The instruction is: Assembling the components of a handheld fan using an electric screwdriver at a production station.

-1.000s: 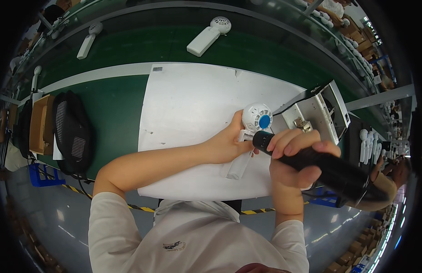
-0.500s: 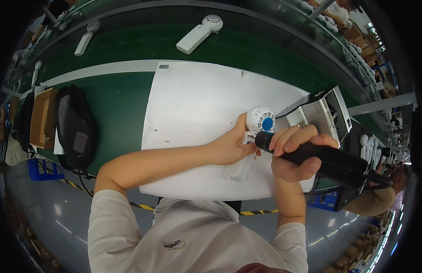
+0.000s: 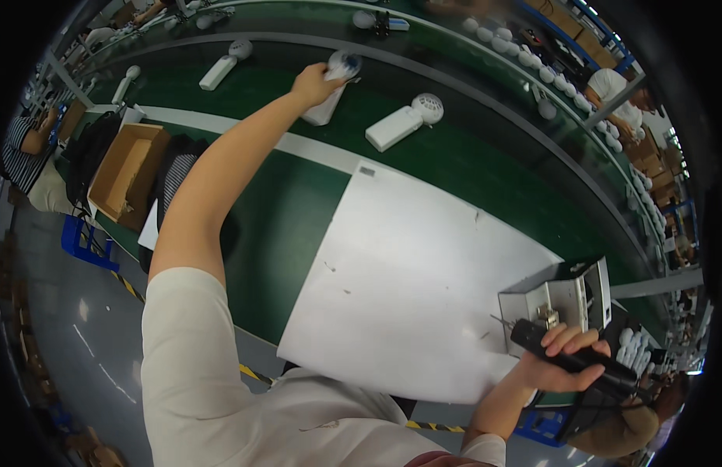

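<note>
My left hand is stretched out over the green conveyor belt, its fingers closed round the neck of a white handheld fan. The fan's round head, blurred and bluish in the middle, sticks out past my fingers, and its handle points toward me. At the lower right, my right hand grips a black electric screwdriver. Its thin bit points up and left, beside a metal box with a small fitting on its front. Another white handheld fan lies on the belt, right of my left hand.
A white sheet covers the bench before me. Left of it stand a cardboard box and a dark mesh-backed bag. More fans lie farther left on the belt. Several round white parts line the far rail. Other people sit along the line.
My left hand has carried the fan from the sheet out to the belt at the far left. The screwdriver has come away from the fan, down and right. The view has turned left.
</note>
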The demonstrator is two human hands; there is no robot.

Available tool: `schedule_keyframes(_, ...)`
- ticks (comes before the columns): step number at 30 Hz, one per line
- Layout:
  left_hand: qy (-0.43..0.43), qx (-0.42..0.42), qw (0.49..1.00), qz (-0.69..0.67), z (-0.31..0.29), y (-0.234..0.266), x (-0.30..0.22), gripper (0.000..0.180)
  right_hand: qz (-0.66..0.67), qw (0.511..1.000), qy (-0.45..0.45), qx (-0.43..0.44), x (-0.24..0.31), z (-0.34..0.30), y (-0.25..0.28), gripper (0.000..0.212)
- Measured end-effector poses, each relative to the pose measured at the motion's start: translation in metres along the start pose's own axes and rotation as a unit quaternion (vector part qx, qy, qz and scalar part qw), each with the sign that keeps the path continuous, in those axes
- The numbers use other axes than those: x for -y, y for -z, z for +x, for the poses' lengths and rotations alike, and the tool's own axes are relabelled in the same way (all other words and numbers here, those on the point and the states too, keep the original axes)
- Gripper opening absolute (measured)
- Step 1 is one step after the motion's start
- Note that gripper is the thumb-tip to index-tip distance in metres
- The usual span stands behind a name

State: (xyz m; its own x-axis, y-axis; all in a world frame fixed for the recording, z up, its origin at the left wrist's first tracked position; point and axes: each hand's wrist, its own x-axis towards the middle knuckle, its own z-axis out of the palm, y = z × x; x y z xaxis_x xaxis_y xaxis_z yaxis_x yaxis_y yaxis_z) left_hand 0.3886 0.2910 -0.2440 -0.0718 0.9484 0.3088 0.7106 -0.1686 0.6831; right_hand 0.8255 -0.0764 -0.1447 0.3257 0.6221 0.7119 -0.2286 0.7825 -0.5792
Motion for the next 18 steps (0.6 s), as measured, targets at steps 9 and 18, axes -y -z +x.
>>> schedule_keyframes(9, 0.226, -0.127, 0.889, 0.377, 0.098, 0.144, 0.155, 0.054, -0.08, 0.997, 0.007, 0.011, 0.019, 0.006, 0.006, 0.037)
schedule_keyframes(18, 0.225, -0.027, 0.943, 0.243, 0.083, 0.148, 0.153, 0.048, -0.055, 0.997, -0.015, 0.047, -0.003, -0.008, 0.012, 0.04)
